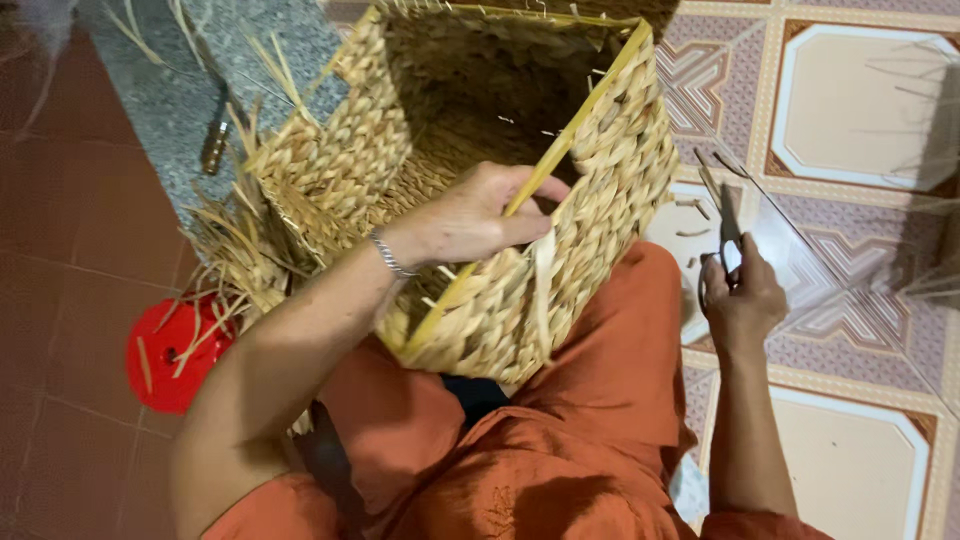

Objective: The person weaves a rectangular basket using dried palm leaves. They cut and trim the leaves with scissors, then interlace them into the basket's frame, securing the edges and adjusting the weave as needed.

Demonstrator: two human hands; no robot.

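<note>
A square woven straw basket [620,150] rests tilted on my lap, its open mouth facing me, loose straw ends sticking out at its left side. My left hand [470,215] grips the basket's near rim, fingers curled over the yellow rim strip [590,100], thumb inside. A metal bracelet sits on that wrist. My right hand [742,300] is off to the right of the basket, above the tiled floor, closed on a pair of dark scissors [728,232] whose blades point away from me. A loose straw strand [545,290] hangs down the basket's front wall.
I wear orange clothes [560,450]. A red round plastic stool [165,355] stands at the left on the brown floor. A grey stone step [175,90] with a metal tool [215,140] lies at upper left. Patterned floor tiles [860,100] with small straw offcuts spread to the right.
</note>
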